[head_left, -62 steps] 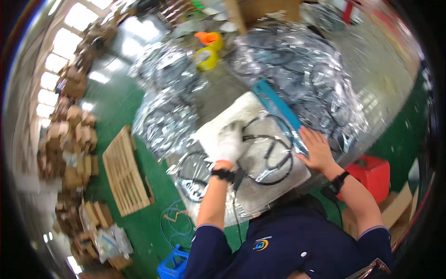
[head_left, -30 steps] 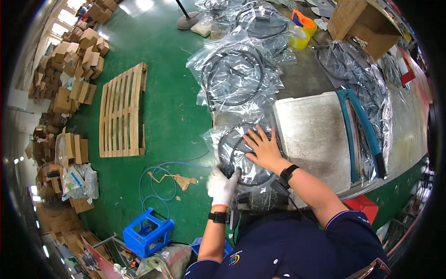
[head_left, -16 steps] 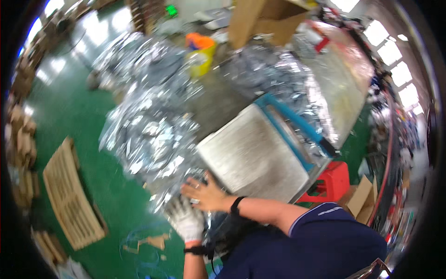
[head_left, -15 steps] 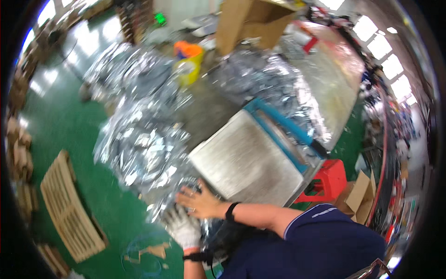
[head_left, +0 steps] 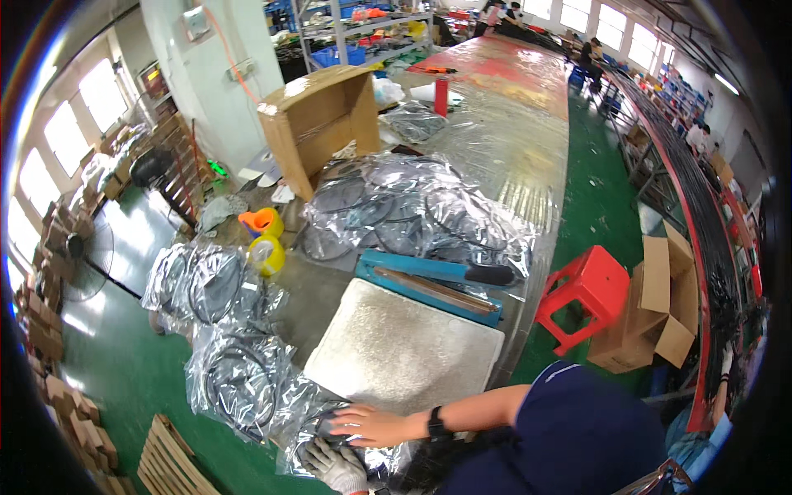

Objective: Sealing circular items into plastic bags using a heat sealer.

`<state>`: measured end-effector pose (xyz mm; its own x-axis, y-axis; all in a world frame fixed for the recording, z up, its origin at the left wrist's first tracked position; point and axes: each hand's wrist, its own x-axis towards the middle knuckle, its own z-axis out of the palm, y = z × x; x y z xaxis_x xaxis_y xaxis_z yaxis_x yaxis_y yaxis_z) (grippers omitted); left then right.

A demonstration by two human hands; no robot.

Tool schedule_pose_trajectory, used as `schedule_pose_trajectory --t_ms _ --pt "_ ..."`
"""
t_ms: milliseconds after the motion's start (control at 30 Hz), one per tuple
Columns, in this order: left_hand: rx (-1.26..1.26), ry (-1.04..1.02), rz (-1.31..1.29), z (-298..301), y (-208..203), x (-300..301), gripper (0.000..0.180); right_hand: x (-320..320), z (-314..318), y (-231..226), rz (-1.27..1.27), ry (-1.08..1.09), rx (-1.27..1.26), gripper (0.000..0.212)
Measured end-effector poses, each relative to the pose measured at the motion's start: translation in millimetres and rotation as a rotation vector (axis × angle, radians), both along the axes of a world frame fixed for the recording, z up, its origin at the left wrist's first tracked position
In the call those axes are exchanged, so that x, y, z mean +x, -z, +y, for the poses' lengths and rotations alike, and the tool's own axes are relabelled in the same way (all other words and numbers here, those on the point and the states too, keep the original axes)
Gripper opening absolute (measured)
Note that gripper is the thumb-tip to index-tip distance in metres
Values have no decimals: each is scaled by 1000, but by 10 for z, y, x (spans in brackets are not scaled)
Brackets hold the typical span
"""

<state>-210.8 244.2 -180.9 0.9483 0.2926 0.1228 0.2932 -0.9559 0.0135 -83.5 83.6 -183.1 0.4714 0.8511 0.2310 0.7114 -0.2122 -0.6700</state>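
Observation:
My left hand, in a pale knit glove, lies on a clear plastic bag at the near edge of the table, fingers spread. My bare right hand rests flat on the same bag just above it, fingers stretched out. Something dark and curved shows inside the bag, partly hidden by my hands. Just beyond my right hand is a worn whitish board. Along the board's far side sits a blue bar-type heat sealer with a black-ended arm. More clear bags holding dark coiled pieces lie to the left.
Further bagged coils pile beyond the sealer, before an open cardboard box. Yellow tape rolls and an orange item stand left. A red stool and an open carton are on the right; a wooden pallet lies lower left.
The view has swung up and turned, so more of the room shows and the table things sit lower. Both hands remain on the bag, with the right hand's fingers flatter.

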Motion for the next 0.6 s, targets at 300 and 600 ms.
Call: schedule_pose_trajectory --t_ms 300,600 --pt "136 -1 263 -839 -225 172 68 279 -3514 -233 832 1047 334 24" --pt "163 -268 296 -1365 -150 501 68 1624 -4758 -107 1247 1239 734 44"
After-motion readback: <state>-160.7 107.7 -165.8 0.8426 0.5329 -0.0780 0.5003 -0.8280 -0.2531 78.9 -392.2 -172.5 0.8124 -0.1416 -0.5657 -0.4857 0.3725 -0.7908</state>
